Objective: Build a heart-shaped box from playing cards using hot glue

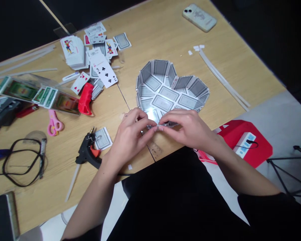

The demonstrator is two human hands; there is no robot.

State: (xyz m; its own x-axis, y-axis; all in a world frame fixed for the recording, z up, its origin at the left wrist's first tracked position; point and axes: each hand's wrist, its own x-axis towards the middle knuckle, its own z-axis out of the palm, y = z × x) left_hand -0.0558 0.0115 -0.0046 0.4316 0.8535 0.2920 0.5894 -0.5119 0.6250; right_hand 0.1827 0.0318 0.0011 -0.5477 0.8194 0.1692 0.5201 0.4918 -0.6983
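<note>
Heart-shaped open box of grey-backed playing cards [166, 94] on a pale wooden worktop [163, 36]: floor laid, far walls standing. Left hand [131, 134] and right hand [185, 126] pinch its near edge, hiding whether that part is finished. Unattached white-faced playing cards [104, 70] lie left of the box.

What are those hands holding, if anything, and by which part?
The left hand and right hand pinch the heart-shaped card box at its near edge, fingertips together.
</note>
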